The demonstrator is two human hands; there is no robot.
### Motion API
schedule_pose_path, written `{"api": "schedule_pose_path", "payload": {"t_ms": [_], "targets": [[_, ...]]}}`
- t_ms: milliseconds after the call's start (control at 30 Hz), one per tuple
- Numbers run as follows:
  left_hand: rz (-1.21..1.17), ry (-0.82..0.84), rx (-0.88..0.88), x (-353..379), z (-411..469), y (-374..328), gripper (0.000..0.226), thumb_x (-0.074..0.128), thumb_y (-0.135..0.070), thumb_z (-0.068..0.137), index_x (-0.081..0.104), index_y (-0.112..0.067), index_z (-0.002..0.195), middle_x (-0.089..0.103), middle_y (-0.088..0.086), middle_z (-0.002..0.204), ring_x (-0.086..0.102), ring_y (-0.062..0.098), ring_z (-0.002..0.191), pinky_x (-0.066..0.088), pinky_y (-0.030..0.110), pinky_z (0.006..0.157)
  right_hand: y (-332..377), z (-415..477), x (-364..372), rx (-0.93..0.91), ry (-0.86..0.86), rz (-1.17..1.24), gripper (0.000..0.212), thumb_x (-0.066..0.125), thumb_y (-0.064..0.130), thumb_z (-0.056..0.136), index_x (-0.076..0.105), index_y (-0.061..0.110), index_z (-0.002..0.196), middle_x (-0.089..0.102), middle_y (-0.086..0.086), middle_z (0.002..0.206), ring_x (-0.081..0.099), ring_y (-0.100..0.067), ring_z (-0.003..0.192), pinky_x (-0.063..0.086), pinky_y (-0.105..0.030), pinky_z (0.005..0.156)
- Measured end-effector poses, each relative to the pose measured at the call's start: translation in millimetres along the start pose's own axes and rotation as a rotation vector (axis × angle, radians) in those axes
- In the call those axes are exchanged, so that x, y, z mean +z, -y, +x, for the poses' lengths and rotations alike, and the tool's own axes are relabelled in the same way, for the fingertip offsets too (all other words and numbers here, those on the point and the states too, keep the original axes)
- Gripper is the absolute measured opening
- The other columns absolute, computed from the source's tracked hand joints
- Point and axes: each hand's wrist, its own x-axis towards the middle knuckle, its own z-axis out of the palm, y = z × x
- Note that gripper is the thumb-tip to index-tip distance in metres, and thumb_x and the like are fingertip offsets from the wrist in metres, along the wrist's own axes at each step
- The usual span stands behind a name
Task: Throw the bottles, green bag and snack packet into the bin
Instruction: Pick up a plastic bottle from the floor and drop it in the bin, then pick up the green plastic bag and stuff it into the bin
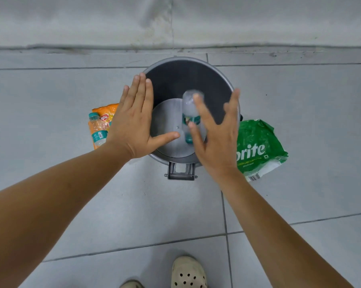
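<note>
Where the bin (188, 58) is standing: on the grey tiled floor (300, 121) close to the wall (92, 21), its mouth showing open from above and its pedal (180, 173) pointing toward the person.
Left hand (134, 121): hovering flat over the bin's left rim, palm down. The fingers (141, 90) are lying straight and pressed together, the thumb is sticking out sideways over the bin's inside, and it is holding nothing.
Right hand (217, 142): hovering over the right side of the bin's mouth, back of the hand up. The fingers (233, 104) are spreading wide and straight, curling round nothing.
Blurred bottle (188, 110): clear with a teal label and cap, showing inside the outline of the bin's mouth, cap end toward the person. It is partly hiding behind the right hand's fingers; whether it is touching them, cannot tell.
Second bottle (97, 129): lying on its side left of the bin, resting on the snack packet.
Snack packet (105, 110): orange, lying flat on the floor left of the bin, partly hiding behind the left hand.
Green bag (256, 142): lying crumpled on the floor just right of the bin, white lettering facing up, its left edge hiding behind the right hand.
Shoe (189, 273): cream with holes, standing on the floor at the near edge of view, well apart from the pedal.
</note>
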Motion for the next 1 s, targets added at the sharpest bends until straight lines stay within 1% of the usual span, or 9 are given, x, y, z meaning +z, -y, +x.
{"api": "schedule_pose_path", "payload": {"t_ms": [133,233,267,333,400,500,600,800,1000], "targets": [[-0.012,-0.007,-0.004,1,1,1,0.118,0.012,-0.088,0.074,-0.001,-0.001,0.152,-0.003,0.018,0.162,-0.006,0.030,0.149,-0.002,0.041,0.122,-28,-7,-6,0.113,-0.307,0.123,0.052,0.060,0.014,0.094,0.038,0.009,0.141,0.009,-0.040,0.149,0.010,-0.038,0.144,0.020,-0.041,0.118],[-0.014,-0.016,-0.005,2,1,1,0.118,0.012,-0.089,0.073,0.000,-0.002,0.152,-0.002,0.018,0.162,-0.006,0.030,0.149,-0.002,0.041,0.122,-61,-23,-1,0.404,-0.308,0.190,0.054,0.046,0.029,0.100,0.030,0.005,0.145,0.012,-0.026,0.155,0.012,-0.028,0.145,0.011,-0.011,0.113],[-0.013,-0.017,-0.005,1,1,1,0.118,0.012,-0.089,0.073,0.000,-0.002,0.152,-0.002,0.018,0.161,-0.005,0.030,0.149,-0.002,0.041,0.122,-71,-30,3,0.470,-0.275,0.198,0.057,0.040,0.035,0.100,0.028,0.004,0.146,0.015,-0.024,0.155,0.014,-0.028,0.144,0.010,-0.009,0.112],[-0.016,-0.016,-0.002,1,1,0,0.118,0.011,-0.089,0.073,0.000,-0.002,0.152,-0.002,0.018,0.161,-0.005,0.031,0.149,0.000,0.043,0.122,-91,-46,15,0.539,-0.128,0.149,0.066,0.032,0.046,0.097,0.026,0.001,0.147,0.021,-0.022,0.155,0.017,-0.030,0.144,0.016,-0.030,0.119],[-0.017,-0.014,0.003,1,1,0,0.118,0.011,-0.089,0.072,-0.001,-0.002,0.151,-0.001,0.019,0.161,-0.004,0.031,0.149,0.001,0.044,0.122,-109,-62,27,0.553,0.203,-0.038,0.078,0.038,0.054,0.094,0.017,0.004,0.150,0.015,-0.019,0.158,0.014,-0.032,0.145,0.018,-0.050,0.118],[-0.016,-0.018,0.007,2,1,1,0.119,0.010,-0.089,0.072,0.000,-0.001,0.151,-0.001,0.020,0.161,-0.003,0.032,0.149,0.003,0.046,0.122,-127,-82,41,0.503,0.683,-0.358,0.098,0.050,0.063,0.087,0.001,0.007,0.152,0.001,-0.017,0.160,0.007,-0.033,0.146,0.013,-0.047,0.116],[-0.015,-0.023,0.007,2,1,1,0.119,0.009,-0.089,0.072,0.001,0.000,0.151,0.000,0.020,0.161,-0.002,0.033,0.149,0.004,0.046,0.122,-134,-89,51,0.513,0.805,-0.434,0.094,0.059,0.043,0.090,0.000,0.002,0.151,0.007,-0.020,0.159,0.012,-0.035,0.145,0.023,-0.046,0.116],[-0.019,-0.015,0.004,2,2,1,0.122,0.007,-0.091,0.069,0.001,-0.001,0.151,0.000,0.019,0.161,-0.003,0.032,0.149,0.001,0.044,0.122,-139,-89,46,0.480,0.686,-0.408,0.045,0.054,0.018,0.095,0.038,0.004,0.134,0.057,-0.014,0.123,0.056,-0.029,0.110,0.052,-0.039,0.085],[-0.037,-0.025,0.013,1,1,1,0.125,0.007,-0.093,0.067,0.001,0.001,0.151,0.000,0.021,0.161,-0.003,0.033,0.149,0.002,0.046,0.122,-129,-75,27,0.537,0.353,-0.253,0.046,0.042,0.006,0.096,0.037,0.008,0.142,0.058,-0.017,0.130,0.061,-0.036,0.102,0.052,-0.043,0.074]]}}
